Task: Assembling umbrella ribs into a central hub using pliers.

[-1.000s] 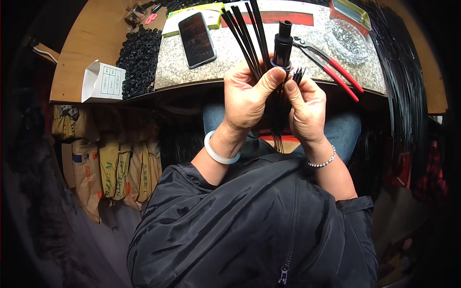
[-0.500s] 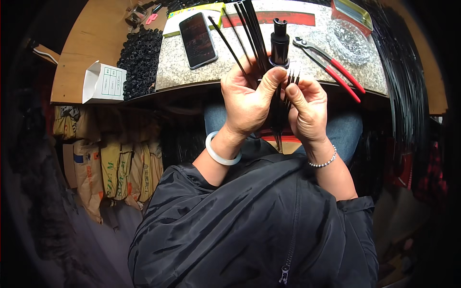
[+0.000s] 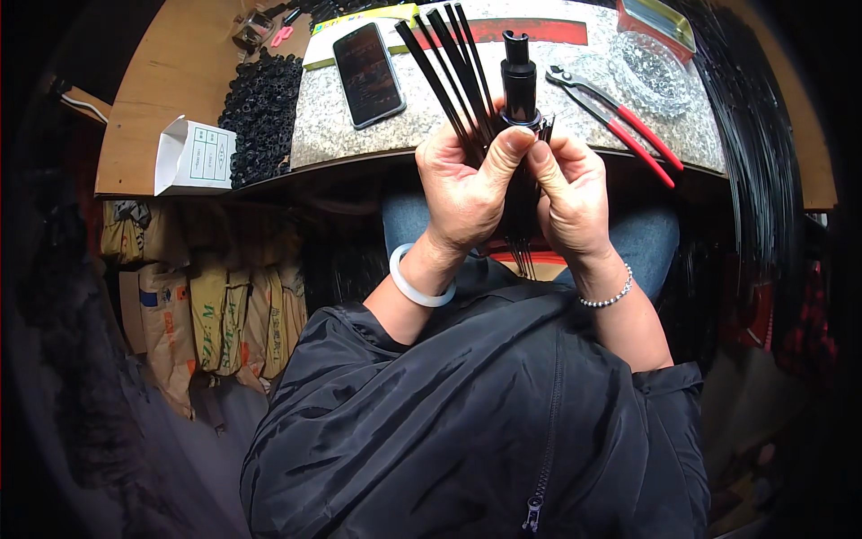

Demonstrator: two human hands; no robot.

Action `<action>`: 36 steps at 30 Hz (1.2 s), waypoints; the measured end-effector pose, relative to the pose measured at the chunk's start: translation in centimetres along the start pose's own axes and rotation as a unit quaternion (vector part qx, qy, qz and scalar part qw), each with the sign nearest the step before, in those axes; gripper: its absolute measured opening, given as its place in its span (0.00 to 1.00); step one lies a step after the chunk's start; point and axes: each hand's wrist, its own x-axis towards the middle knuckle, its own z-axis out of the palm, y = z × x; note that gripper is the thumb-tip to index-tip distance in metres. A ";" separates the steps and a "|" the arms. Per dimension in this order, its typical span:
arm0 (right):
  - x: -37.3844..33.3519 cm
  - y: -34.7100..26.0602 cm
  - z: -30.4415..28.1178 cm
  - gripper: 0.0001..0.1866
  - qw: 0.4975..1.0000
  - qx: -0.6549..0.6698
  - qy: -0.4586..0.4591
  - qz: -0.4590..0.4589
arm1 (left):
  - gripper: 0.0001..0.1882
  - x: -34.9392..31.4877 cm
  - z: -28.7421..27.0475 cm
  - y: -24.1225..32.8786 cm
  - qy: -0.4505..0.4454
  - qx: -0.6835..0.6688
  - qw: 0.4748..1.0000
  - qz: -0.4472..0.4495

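Observation:
My left hand is closed around a black cylindrical plastic hub with a notched top, held upright. Its thumb presses near the hub's lower collar. Several thin black rods, resembling umbrella ribs, fan up and left from behind the same hand. Further rods hang below between both hands, their ends reaching toward my lap. My right hand is pinched against the hub's collar, its thumb next to the left one. A few thin rod ends poke up from its fingers; where they meet the hub is hidden.
Red-handled pliers lie right of the hub, near a clear glass dish of small pieces. Left are a phone, a pile of black plastic parts and a white box. Long black rods drape over the right side.
My right thumb and fingers have moved in and up against the hub's collar, bringing their rod ends close to it. The rods by my left hand have shifted and hub moved slightly left.

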 end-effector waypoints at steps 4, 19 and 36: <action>-0.1 -0.1 0.3 0.07 1.000 0.023 -0.001 0.004 | 0.13 0.1 0.1 0.6 -0.011 0.002 1.000 0.014; 0.2 -1.0 -0.1 0.07 0.994 0.062 -0.014 0.086 | 0.12 -0.2 0.3 0.8 -0.016 -0.062 0.998 0.001; 0.7 -0.8 -0.1 0.12 0.980 0.163 -0.020 0.116 | 0.17 -0.4 0.1 0.5 -0.039 -0.162 0.984 -0.055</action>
